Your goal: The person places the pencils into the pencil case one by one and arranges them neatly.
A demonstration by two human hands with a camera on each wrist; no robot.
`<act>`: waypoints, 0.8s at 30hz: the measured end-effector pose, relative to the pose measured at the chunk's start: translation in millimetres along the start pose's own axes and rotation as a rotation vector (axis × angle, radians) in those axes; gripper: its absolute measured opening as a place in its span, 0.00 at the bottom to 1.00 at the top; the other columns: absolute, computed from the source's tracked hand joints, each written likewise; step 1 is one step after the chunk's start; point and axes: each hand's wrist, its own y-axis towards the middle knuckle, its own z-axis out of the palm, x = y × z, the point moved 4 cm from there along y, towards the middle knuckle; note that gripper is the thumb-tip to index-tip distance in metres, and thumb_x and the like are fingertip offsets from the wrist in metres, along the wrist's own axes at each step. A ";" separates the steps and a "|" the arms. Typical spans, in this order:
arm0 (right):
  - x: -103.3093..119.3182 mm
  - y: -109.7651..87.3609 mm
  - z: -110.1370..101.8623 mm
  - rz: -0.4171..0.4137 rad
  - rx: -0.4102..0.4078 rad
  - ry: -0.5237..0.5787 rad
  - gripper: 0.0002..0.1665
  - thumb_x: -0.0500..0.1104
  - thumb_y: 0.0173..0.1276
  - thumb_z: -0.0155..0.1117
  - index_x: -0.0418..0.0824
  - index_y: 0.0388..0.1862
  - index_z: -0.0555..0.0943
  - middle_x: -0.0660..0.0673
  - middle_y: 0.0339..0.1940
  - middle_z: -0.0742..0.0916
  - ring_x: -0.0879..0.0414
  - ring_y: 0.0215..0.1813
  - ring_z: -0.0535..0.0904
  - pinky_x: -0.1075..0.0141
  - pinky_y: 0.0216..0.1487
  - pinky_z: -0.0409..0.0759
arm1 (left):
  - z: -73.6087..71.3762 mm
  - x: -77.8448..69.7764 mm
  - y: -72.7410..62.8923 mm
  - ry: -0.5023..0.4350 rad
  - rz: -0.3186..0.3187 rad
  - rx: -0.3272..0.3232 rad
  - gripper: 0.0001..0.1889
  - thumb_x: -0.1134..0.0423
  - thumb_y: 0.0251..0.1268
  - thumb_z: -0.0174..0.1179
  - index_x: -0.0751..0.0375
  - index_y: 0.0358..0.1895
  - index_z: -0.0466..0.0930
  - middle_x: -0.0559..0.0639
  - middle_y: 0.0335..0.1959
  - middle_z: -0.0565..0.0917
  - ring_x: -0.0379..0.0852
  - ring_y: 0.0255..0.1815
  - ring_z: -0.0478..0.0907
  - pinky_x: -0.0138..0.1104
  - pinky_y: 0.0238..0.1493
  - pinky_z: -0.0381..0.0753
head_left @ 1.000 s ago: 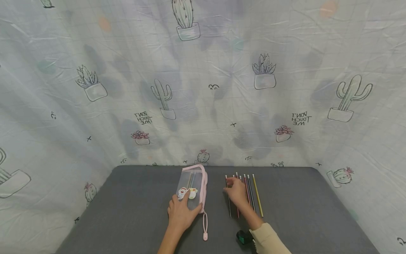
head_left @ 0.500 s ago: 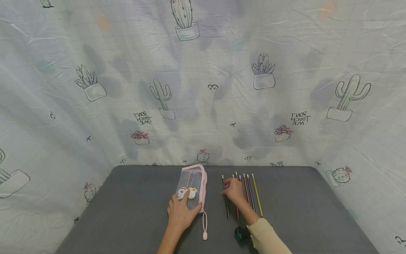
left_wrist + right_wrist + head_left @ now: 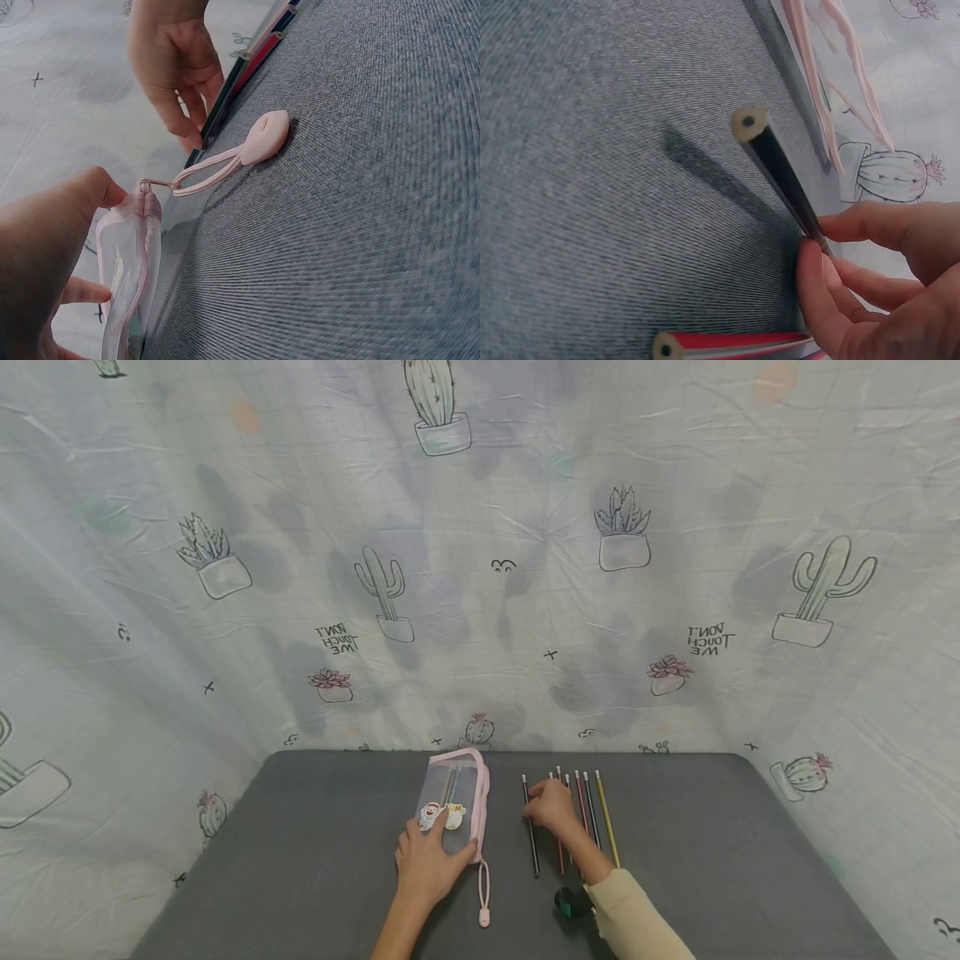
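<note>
A clear pencil case (image 3: 482,802) with pink zip edging, stickers and pencils inside lies flat on the grey table. My left hand (image 3: 431,862) rests spread over its near end. In the left wrist view the thumb touches the case's corner by the zip and another finger presses its face. With thumb and fingertips my right hand (image 3: 552,808) pinches a black pencil (image 3: 780,169), white end away from me. The right wrist view shows this pencil's unsharpened near end raised over its shadow. A red pencil (image 3: 727,341) lies beside it.
Several more pencils, among them a yellow pencil (image 3: 609,822), lie side by side right of my right hand. A pink strap (image 3: 484,889) hangs off the case zip. A black device (image 3: 572,903) is at the right sleeve (image 3: 637,914). A cactus-print curtain (image 3: 525,610) hangs behind the table.
My right hand has shifted slightly left with the black pencil, away from the other pencils and closer to the case. My left hand has stayed on the case.
</note>
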 end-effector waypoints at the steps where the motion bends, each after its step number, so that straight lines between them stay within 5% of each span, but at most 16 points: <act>1: 0.1 0.1 0.2 0.006 0.007 0.014 0.19 0.27 0.54 0.73 0.22 0.46 0.85 0.31 0.37 0.89 0.47 0.28 0.89 0.57 0.34 0.89 | 0.1 0.1 0.0 0.000 0.001 -0.001 0.41 0.36 0.55 0.70 0.58 0.69 0.80 0.73 0.53 0.70 0.68 0.51 0.71 0.64 0.53 0.72; 17: -1.5 -4.9 1.5 0.146 0.113 0.232 0.22 0.26 0.63 0.68 0.20 0.56 0.80 0.28 0.43 0.87 0.41 0.41 0.90 0.54 0.41 0.90 | 0.0 0.0 0.0 -0.001 -0.010 0.020 0.41 0.36 0.57 0.70 0.58 0.70 0.79 0.74 0.56 0.70 0.70 0.53 0.71 0.65 0.54 0.71; 24: -0.9 -8.2 -0.1 0.144 0.119 0.350 0.24 0.27 0.66 0.66 0.19 0.60 0.78 0.26 0.47 0.87 0.38 0.47 0.89 0.50 0.46 0.89 | 0.0 -0.1 0.6 -0.006 -0.016 0.031 0.41 0.36 0.57 0.69 0.57 0.71 0.79 0.73 0.56 0.70 0.69 0.54 0.71 0.66 0.55 0.70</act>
